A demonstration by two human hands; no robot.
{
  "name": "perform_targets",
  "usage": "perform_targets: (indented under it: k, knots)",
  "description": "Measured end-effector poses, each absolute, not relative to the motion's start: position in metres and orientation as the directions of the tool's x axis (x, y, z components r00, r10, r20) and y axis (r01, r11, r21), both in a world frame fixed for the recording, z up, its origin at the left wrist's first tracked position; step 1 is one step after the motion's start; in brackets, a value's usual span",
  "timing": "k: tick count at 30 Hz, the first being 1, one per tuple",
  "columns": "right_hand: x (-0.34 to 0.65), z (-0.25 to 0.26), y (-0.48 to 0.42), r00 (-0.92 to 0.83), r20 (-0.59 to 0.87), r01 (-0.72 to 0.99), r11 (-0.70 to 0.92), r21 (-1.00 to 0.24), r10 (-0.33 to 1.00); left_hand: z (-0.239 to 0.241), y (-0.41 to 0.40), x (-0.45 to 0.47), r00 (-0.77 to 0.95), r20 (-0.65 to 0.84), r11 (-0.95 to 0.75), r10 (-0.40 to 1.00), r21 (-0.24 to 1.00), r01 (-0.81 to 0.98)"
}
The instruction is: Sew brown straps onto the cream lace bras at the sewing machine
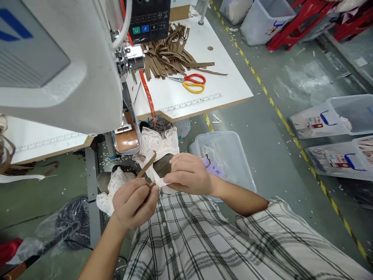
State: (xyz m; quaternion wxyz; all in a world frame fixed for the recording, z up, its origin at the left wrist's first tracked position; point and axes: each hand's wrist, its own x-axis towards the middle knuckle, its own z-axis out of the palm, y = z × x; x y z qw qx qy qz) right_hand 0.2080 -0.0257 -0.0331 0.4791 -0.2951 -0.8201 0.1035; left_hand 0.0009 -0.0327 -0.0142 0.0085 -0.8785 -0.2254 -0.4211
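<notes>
1. Left hand (135, 202): fingers closed, pinching the brown strap (148, 164); a short bit of brown shows at the fingertips, and the strap's long part rises behind the hand toward the machine.
2. Right hand (189, 173): thumb and fingers clamped on the white band (160, 181) of the lace bra. Hands just apart, band stretched between them.
3. Lace bra (160, 140): in front of the person's lap, below and beside the sewing machine arm; one cup area hangs near the right hand, more lace lies left, behind the left hand.
4. Sewing machine (87, 89): fills upper left, control panel (150, 25) at its right side.
5. White table (224, 77): brown strap pile (166, 54) by the panel, scissors (184, 80) just in front of it, red and yellow handles. Printed ruler (192, 103) along the near edge, red tape (148, 95) running down past that edge.
6. Clear bin (243, 167): on the floor beyond the right forearm, purple tag (215, 169) and plastic bags inside.
7. Far right: yellow floor line (268, 95), more bins (317, 120), red stool (305, 19) up top.
</notes>
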Motion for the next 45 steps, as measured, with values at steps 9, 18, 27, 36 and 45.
perform_targets:
  k: [9,18,27,36,45]
  knots:
    - [0.207,-0.036,-0.023,-0.358,0.736,0.376,0.810,-0.450,0.575,-0.020,-0.042,-0.001,0.466,0.658,-0.799,0.591,0.399,0.451]
    - [0.213,-0.046,-0.008,-0.644,0.564,0.362,0.856,-0.370,0.516,-0.042,-0.051,0.000,0.481,-0.539,0.616,0.691,0.788,-0.002]
    - [0.322,-0.017,0.162,-0.117,0.113,0.946,0.145,-0.291,0.987,-0.034,-0.045,-0.015,0.103,-0.537,0.547,0.837,0.818,-0.179]
    - [0.339,-0.050,0.146,-0.132,-0.001,0.967,0.129,-0.220,0.991,-0.026,-0.049,-0.013,0.026,-0.543,0.509,0.839,0.768,-0.388]
    - [0.290,-0.046,-0.040,-0.346,-0.007,0.594,0.214,-0.775,0.938,-0.036,-0.054,-0.006,-0.158,-0.447,0.356,0.881,0.843,-0.403]
